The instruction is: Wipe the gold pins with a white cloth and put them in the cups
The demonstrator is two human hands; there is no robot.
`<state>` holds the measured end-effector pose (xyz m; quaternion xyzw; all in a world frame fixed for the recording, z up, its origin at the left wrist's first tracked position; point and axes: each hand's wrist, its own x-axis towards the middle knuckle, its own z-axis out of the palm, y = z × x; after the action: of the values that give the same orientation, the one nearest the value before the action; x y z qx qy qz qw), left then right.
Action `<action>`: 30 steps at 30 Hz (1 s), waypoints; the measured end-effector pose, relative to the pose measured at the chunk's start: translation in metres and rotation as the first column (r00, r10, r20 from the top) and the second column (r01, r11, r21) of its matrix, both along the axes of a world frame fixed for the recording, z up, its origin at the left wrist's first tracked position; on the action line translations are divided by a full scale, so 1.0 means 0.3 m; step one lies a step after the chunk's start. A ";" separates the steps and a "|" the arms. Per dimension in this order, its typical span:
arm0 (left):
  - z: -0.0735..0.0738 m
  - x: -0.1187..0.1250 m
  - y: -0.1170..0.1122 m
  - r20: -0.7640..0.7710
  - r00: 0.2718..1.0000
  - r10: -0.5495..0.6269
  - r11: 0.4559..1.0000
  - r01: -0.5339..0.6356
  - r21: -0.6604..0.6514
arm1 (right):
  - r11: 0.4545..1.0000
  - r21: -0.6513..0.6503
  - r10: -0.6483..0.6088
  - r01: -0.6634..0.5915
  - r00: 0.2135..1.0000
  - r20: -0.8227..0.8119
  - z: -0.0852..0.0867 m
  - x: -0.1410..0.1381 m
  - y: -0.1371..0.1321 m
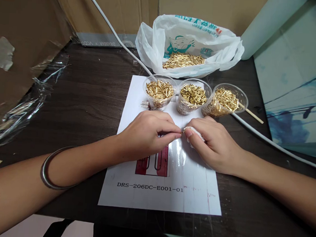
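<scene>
My left hand (150, 134) is closed in a pinch, thumb against forefinger, with a tiny dark-tipped piece just showing at the fingertips; most of it is hidden. Facing it, my right hand (213, 142) grips a crumpled white tissue (196, 134) between thumb and fingers, its edge meeting the left fingertips. Both hands are over a printed white sheet (138, 198). Just beyond them stand a left clear cup (159, 93), a middle clear cup (193, 95) and a tilted right clear cup (225, 101), all filled with small gold-coloured metal pins.
Behind the cups sits an open white plastic bag (224, 58) with more gold pins (182, 60). A white cable (278, 137) crosses the table (76, 91). A thin wooden stick (255, 116) pokes out by the right cup. Cardboard (21, 22) and clear film (34, 102) border the left.
</scene>
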<state>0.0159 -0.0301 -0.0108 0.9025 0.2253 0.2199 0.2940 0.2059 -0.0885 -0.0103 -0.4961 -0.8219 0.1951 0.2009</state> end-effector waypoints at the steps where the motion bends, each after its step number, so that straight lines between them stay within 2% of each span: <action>1: 0.001 0.000 0.000 0.007 1.000 -0.003 1.000 0.003 -0.003 | 1.000 -0.003 0.000 0.000 1.000 -0.001 0.000 0.000 0.001; 21: -0.005 0.003 -0.005 0.009 1.000 0.017 1.000 -0.017 -0.001 | 0.998 0.044 0.042 -0.045 0.996 0.075 -0.012 0.003 0.003; 30: -0.006 0.004 -0.006 -0.001 1.000 -0.017 1.000 0.017 -0.004 | 0.998 -0.005 0.057 -0.057 0.993 0.106 0.010 0.006 0.009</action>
<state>0.0172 -0.0318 -0.0126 0.9040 0.2181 0.2163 0.2975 0.2077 -0.0858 -0.0071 -0.4823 -0.8450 0.1749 0.1509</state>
